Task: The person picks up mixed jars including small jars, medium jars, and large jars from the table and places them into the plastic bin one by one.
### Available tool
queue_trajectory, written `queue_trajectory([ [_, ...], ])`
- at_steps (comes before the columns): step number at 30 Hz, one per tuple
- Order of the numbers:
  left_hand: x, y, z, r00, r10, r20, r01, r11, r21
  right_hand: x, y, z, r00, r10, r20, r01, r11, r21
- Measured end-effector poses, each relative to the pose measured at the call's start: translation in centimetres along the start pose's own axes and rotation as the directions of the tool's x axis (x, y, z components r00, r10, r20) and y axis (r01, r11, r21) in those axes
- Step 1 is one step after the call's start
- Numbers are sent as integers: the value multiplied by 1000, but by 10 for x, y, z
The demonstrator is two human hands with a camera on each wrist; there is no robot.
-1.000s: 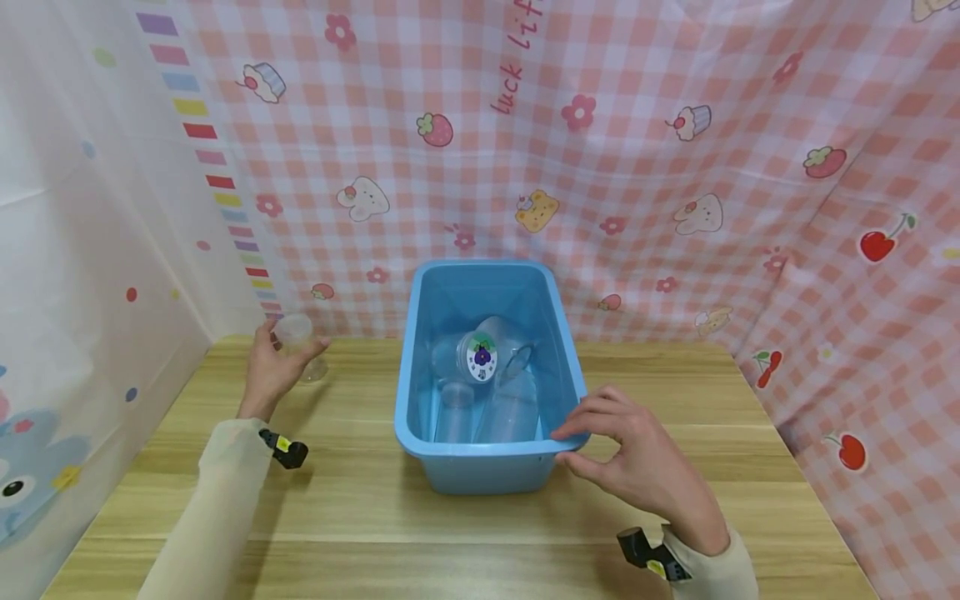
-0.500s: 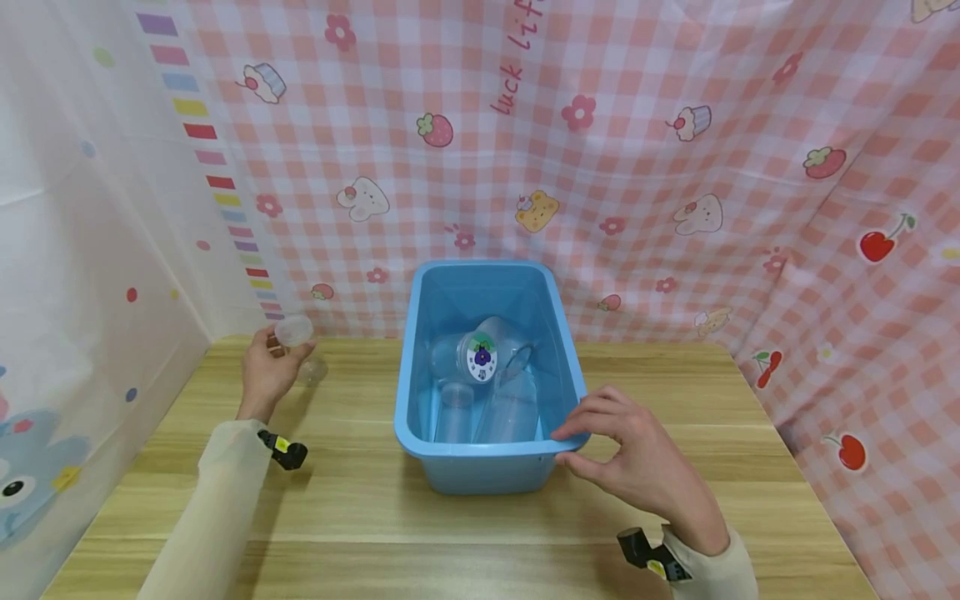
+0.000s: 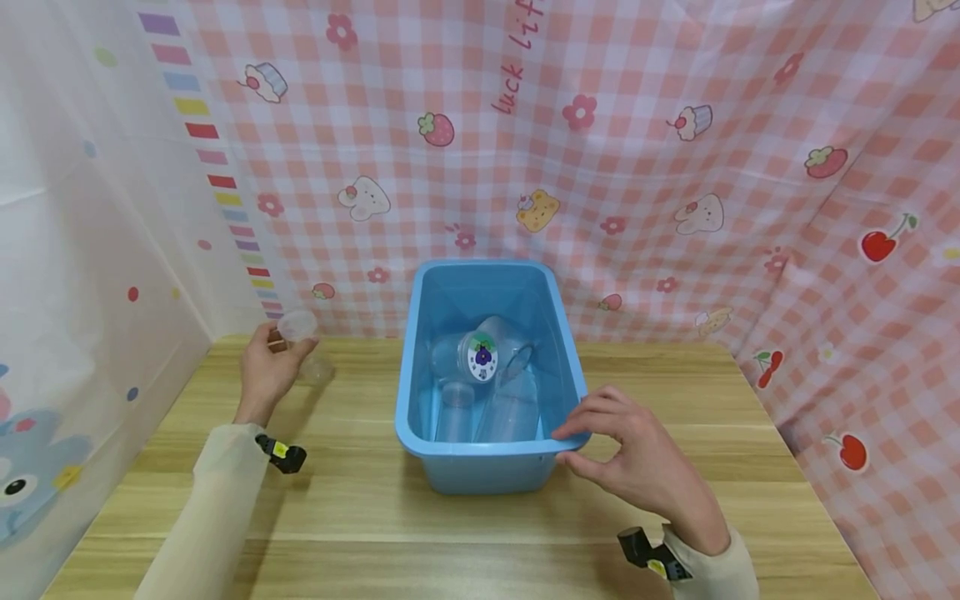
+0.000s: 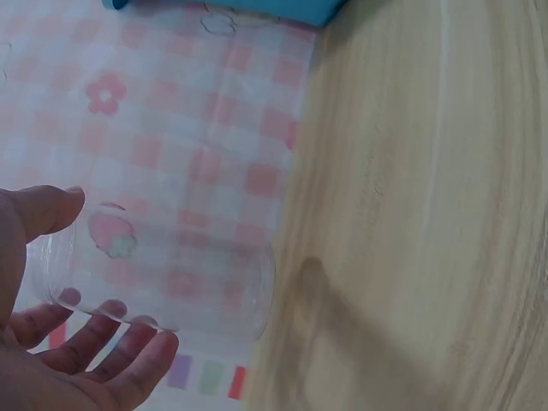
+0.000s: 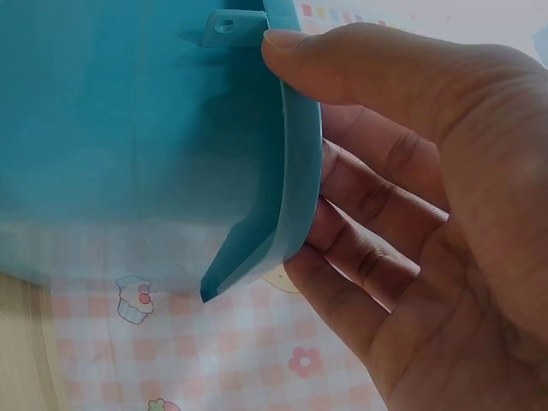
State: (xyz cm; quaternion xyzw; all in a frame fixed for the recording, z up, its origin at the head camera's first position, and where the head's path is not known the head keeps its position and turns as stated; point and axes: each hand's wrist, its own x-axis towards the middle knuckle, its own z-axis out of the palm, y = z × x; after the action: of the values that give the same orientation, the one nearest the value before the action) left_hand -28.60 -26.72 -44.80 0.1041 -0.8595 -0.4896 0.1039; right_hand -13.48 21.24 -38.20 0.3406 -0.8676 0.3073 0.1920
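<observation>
My left hand point(image 3: 268, 372) grips a clear plastic jar point(image 3: 298, 326) at the left of the table, near its back edge. In the left wrist view the jar point(image 4: 175, 278) is see-through, with thumb and fingers on opposite sides of its neck end. Its far end reaches over the wood. A blue plastic bin point(image 3: 491, 450) stands mid-table. At the bin's front right corner my right hand point(image 3: 637, 454) pinches the rim, thumb outside below it and fingers over the top. The right wrist view shows the thumb point(image 5: 287, 41) by the rim's underside.
Inside the bin lie several clear containers, among them one with a round grape-like sticker point(image 3: 482, 357), a small bottle point(image 3: 454, 417) and a larger bottle point(image 3: 510, 412). Pink checked cloth point(image 3: 480, 167) hangs behind the wooden table point(image 3: 360, 517); white cloth point(image 3: 112, 250) hangs at the left.
The jar in my left hand has shifted and tilted slightly, its lower end a little further right than half a second ago. My right hand and the bin have stayed put.
</observation>
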Motion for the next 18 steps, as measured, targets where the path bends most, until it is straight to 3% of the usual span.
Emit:
queue_trajectory([
  [11, -14, 34, 4, 993, 115, -6, -115, 993, -5, -1, 0, 0, 1000, 4, -1, -4, 1000, 4],
  [18, -24, 61, 10, 984, 176, -5, -176, 983, -60, -1, 1, 0, 1000, 12, 6, -12, 1000, 4],
])
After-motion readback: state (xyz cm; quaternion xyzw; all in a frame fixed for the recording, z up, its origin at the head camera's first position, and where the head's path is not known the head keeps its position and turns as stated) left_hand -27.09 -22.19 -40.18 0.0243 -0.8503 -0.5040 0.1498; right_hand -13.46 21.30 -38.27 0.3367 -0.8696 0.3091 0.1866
